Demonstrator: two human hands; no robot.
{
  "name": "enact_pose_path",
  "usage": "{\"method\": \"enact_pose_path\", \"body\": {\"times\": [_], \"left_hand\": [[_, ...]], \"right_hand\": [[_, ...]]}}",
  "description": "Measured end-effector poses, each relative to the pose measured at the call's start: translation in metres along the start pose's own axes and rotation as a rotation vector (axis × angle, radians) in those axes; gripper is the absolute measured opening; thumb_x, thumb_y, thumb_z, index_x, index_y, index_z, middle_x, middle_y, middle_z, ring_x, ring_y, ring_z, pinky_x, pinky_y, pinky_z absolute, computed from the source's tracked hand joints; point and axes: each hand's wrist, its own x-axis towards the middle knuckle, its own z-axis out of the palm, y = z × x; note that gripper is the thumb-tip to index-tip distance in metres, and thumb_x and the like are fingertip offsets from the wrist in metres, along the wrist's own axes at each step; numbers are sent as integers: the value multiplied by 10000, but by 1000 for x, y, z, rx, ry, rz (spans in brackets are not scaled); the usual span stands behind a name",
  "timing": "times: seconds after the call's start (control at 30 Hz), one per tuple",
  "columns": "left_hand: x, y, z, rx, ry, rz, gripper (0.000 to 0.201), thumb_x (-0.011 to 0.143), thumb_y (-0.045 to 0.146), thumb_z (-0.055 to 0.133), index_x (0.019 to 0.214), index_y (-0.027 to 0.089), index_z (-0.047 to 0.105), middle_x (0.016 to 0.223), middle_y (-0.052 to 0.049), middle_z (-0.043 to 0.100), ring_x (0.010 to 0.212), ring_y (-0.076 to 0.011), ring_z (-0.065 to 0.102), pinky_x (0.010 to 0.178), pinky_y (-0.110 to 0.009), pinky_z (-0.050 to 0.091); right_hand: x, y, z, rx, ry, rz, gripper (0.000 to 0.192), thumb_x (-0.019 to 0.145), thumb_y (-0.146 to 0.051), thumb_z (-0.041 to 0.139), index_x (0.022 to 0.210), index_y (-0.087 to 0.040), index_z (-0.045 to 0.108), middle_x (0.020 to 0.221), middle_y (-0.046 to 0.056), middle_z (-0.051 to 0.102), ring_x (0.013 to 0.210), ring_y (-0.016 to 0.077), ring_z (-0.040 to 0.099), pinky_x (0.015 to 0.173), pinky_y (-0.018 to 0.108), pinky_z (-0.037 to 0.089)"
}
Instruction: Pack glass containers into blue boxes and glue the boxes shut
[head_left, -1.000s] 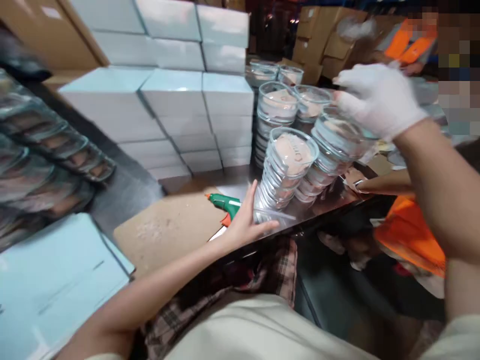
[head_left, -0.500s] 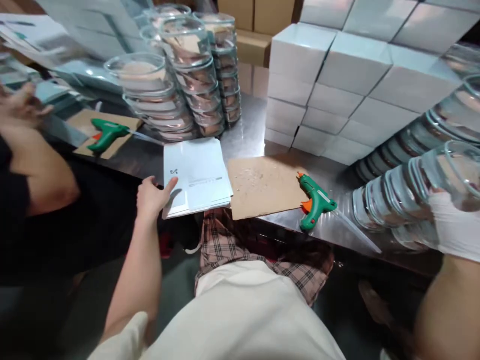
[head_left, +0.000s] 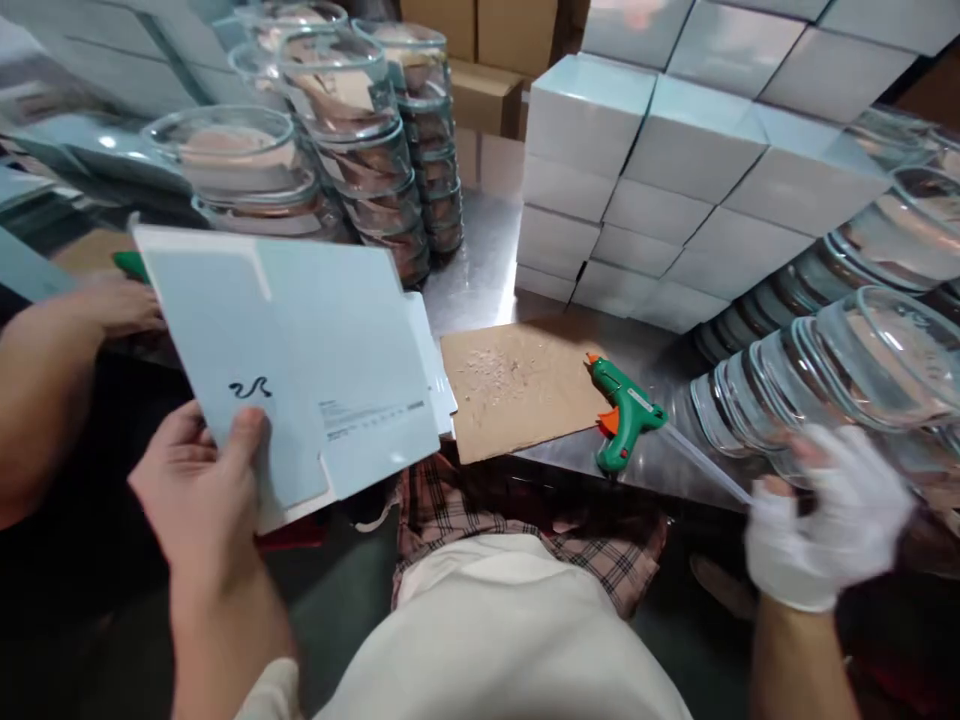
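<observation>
My bare left hand (head_left: 202, 480) grips a flat, unfolded pale blue carton sheet (head_left: 300, 350) by its lower left corner and holds it up off the table. A few more flat sheets (head_left: 437, 372) lie under it on the steel table (head_left: 487, 260). My right hand (head_left: 825, 525), in a white glove, hovers with fingers spread and nothing in it, just below a leaning row of clear glass bowls (head_left: 840, 370). A green glue gun (head_left: 621, 424) lies to its left, next to a brown cardboard mat (head_left: 517, 390).
Stacks of pale blue boxes (head_left: 675, 190) fill the back of the table. Tall stacks of glass bowls (head_left: 375, 150) stand at the back left. Another person's arm and hand (head_left: 67, 350) rest at the left edge. Brown cartons (head_left: 487, 60) stand behind.
My left hand has lifted one carton sheet off the pile toward me. My gloved right hand has come off the leaning bowls and dropped lower, fingers spread.
</observation>
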Motion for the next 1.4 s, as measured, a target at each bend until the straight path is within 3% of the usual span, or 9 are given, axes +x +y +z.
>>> {"method": "enact_pose_path", "body": {"times": [0.17,0.37,0.47,0.63,0.77,1.03,1.13,1.27,1.4], "left_hand": [[-48,51,16,58,-624,313,456,874,676,664,1059,274,774,975,2,826,880,-279,770,783,-356,634],[-55,46,38,82,-1198,550,433,955,606,608,1066,249,825,947,-51,840,785,-229,780,731,-255,609],[-48,35,32,90,-1245,544,388,946,584,638,1052,275,848,966,-57,851,830,-258,807,757,-276,627],[-49,27,35,91,-1266,521,373,920,573,687,1071,278,856,1021,-61,856,846,-283,817,755,-300,639],[-57,23,43,80,-1331,537,387,934,579,691,1090,267,858,1055,-65,855,887,-284,820,800,-314,653],[-56,13,53,70,-1185,835,413,1019,502,623,1366,315,744,1230,-52,821,997,-273,822,800,-318,671],[-67,10,64,239,-1129,1039,475,1064,492,522,1474,296,658,1340,-93,776,1135,-298,787,916,-382,656],[-93,4,69,428,-1245,1106,1065,821,794,704,1624,142,454,1529,-254,615,1341,-437,667,1082,-530,581],[-101,-5,52,325,-1499,954,707,963,588,640,1581,270,512,1413,-122,734,1179,-292,775,929,-323,636]], "right_hand": [[4,-115,33,329,-198,-164,724,934,-248,687,1578,-504,476,1276,51,769,1178,350,723,1010,602,601],[-10,-117,42,535,-461,83,146,1001,-332,650,1107,-268,727,973,67,777,900,253,748,844,425,624],[-36,-100,28,681,-616,144,108,1015,-338,654,1026,-265,733,910,27,789,787,204,757,730,335,627],[-56,-100,5,713,-437,182,173,986,-198,677,1116,-297,733,1036,40,809,924,215,780,826,351,643],[-55,-111,7,726,-527,142,130,1018,-229,635,1095,-258,737,1050,67,799,968,212,761,906,351,620],[-92,-84,38,1333,-1452,712,771,854,-790,692,1246,-131,773,1135,108,798,1085,258,738,999,359,583],[-116,-89,47,1605,-1478,1002,913,720,-872,753,1255,-132,784,1260,153,770,1174,299,725,1096,416,545],[-135,-93,34,1696,-1464,1085,920,740,-823,787,1393,-178,724,1386,151,723,1265,310,700,1156,430,507],[-145,-81,-3,1568,-1386,862,852,746,-840,767,1246,-150,791,1257,161,779,1232,335,723,1121,456,538]]}}
